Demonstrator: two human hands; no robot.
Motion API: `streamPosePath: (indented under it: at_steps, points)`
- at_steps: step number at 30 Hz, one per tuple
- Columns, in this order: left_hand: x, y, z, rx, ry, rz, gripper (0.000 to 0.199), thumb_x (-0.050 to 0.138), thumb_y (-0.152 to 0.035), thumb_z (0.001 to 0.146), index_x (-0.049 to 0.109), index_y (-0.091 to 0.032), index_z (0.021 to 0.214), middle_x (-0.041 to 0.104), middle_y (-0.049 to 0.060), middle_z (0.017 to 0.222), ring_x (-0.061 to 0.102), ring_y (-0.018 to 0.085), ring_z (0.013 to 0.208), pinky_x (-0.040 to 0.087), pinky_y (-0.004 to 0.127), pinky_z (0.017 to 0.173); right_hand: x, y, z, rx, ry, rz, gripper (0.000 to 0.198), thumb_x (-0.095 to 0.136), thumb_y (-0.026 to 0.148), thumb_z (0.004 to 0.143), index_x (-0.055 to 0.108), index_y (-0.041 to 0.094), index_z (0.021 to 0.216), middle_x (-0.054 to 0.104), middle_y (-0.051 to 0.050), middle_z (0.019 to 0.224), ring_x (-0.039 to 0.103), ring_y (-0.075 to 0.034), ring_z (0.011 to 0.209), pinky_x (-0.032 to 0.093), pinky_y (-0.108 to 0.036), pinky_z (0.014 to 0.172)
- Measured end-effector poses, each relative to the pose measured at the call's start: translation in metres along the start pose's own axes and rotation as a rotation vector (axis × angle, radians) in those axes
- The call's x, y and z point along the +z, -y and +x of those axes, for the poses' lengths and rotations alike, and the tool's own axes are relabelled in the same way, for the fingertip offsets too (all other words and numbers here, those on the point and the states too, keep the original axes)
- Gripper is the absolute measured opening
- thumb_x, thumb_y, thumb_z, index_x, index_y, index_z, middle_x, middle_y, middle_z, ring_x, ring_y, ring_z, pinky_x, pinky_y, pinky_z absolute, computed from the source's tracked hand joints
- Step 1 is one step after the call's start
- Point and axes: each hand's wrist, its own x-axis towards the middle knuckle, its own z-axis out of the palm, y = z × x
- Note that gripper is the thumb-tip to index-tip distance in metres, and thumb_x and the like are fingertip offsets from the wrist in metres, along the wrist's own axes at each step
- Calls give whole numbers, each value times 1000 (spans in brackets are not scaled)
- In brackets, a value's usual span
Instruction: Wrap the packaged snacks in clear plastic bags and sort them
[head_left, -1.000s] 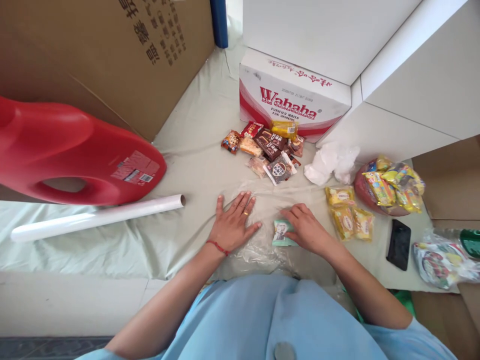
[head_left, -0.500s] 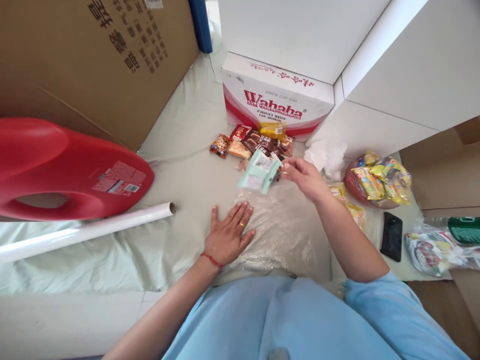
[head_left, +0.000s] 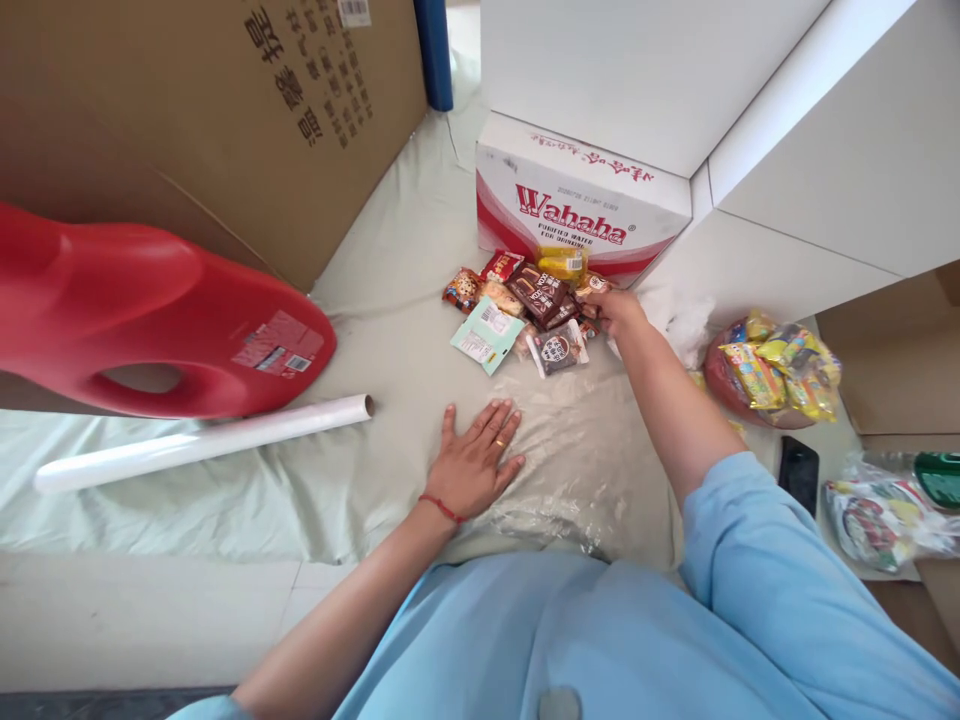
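Observation:
My left hand (head_left: 476, 460) lies flat with fingers spread, partly on a clear plastic bag (head_left: 592, 460) spread over the pale cloth. At the right edge of a snack pile, my right hand (head_left: 619, 308) pinches a brown snack packet (head_left: 592, 284); its fingertips are partly hidden. Left of that are dark brown cocoa packets (head_left: 541, 292), a yellow packet (head_left: 564, 263), a red packet (head_left: 501, 265) and an orange-brown packet (head_left: 463, 290). The mint-green packet (head_left: 487, 335) rests at the pile's front left, beside a grey-brown packet (head_left: 558, 348).
A Wahaha water carton (head_left: 577, 200) stands behind the pile. On the left are a red plastic jug (head_left: 195, 310), a white roll (head_left: 210, 445) and a large cardboard box (head_left: 247, 190). To the right sit a bowl of yellow snacks (head_left: 727, 385) and a phone (head_left: 799, 473).
My right hand has let go of the mint-green packet, which now lies at the pile's front left, and has moved to the brown packet. My left hand stays flat. The view has shifted slightly.

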Motion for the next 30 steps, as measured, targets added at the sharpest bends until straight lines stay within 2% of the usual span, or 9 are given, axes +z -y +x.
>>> streamPosePath:
  at_steps: [4,6,9,12,15,18,20,26,30]
  points:
    - [1,0,-1,5,-11,-13,61,36,-53,106,35,-28,161,35,10,167,35,29,155,-7,68,125,-35,6,-41,-39,-39,12,29,74,23,67,59,20,91,66,-1,75,60,-15,64,47,-25,54]
    - [2,0,-1,9,-10,-20,61,35,-53,106,34,-27,161,33,10,168,33,28,155,-10,68,125,-56,7,-77,-202,-31,-25,32,72,30,71,59,22,99,70,-3,92,65,-18,80,53,-29,66]
    - [4,1,-1,11,-6,-23,62,36,-53,106,34,-27,161,33,11,168,33,28,156,-10,69,124,-75,-4,-145,-441,39,-257,32,73,32,75,56,25,101,68,-5,103,64,-23,95,55,-36,80]
    - [5,2,-2,23,-6,-23,66,39,-57,104,33,-26,162,33,12,168,33,31,156,-9,71,123,-72,-36,-209,-647,219,-544,23,67,23,79,51,25,96,63,-9,110,62,-25,101,54,-39,86]
    - [5,2,-3,32,-25,-17,69,40,-57,103,32,-24,162,33,14,167,33,34,155,-8,72,123,-58,-70,-249,-710,407,-817,21,60,14,83,53,23,101,61,-14,125,60,-26,110,53,-40,90]
    - [6,1,-4,30,-47,-9,66,40,-55,104,32,-25,162,32,14,168,33,34,155,-9,72,123,-55,-84,-263,-708,601,-893,29,67,16,84,55,21,110,53,-15,145,54,-29,124,49,-45,102]
    - [7,0,-5,23,-55,-3,65,40,-55,104,34,-26,162,30,13,168,32,33,156,-11,71,123,-59,-82,-263,-697,658,-903,35,73,20,83,57,21,113,51,-14,150,52,-31,126,47,-48,105]
    - [9,-3,-7,-40,-54,34,65,43,-56,103,34,-29,162,29,9,170,23,33,159,-16,72,121,-63,-84,-259,-665,596,-982,32,68,16,88,58,19,118,58,-14,144,55,-29,117,46,-48,102]
    - [9,-2,-8,-76,-25,42,63,41,-56,103,35,-32,161,28,8,170,21,34,159,-13,74,120,-70,-93,-259,-660,501,-863,28,66,14,88,59,18,114,61,-15,132,55,-29,118,47,-46,101]
